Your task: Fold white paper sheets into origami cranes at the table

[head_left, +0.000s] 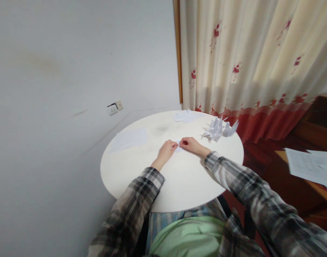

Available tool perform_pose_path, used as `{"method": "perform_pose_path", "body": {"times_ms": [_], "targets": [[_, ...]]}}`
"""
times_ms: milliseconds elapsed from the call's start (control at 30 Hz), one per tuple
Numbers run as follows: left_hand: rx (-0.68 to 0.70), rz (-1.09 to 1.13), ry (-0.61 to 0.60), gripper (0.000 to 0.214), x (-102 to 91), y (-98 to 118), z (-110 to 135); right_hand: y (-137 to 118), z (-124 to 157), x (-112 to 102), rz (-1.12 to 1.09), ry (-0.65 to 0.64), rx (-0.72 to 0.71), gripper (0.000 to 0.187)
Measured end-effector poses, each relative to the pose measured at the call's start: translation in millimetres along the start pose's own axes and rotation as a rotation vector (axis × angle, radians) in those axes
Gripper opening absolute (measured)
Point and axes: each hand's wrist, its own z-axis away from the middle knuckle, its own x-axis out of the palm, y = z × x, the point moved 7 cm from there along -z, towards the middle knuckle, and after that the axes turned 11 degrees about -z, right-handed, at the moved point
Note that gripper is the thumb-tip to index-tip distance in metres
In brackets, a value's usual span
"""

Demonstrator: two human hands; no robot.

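A small piece of white paper (178, 147) is between my two hands near the middle of the round white table (131, 175). My left hand (167, 150) pinches its left side, fingers closed. From the right, my right hand (190, 144) holds the paper's other side between thumb and fingers. The paper looks folded, but most of it is hidden behind the fingers. A cluster of folded paper pieces (215, 129) with pointed tips stands beyond my right hand, near the table's right edge.
White sheets (129, 138) lie at the table's left. More paper (186, 116) is at the far edge. A wall with a socket (112, 109) borders the left, a curtain (233, 71) the back right. Written pages (310, 167) rest on a brown surface at right.
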Motion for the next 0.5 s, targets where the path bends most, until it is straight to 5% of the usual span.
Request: {"method": "perform_pose_path", "body": {"times_ms": [500], "targets": [[0.094,-0.023,-0.031,0.021,0.2,10.5,2.8,-2.9,-0.6,-5.0,0.028,0.054,-0.100,0.006]]}}
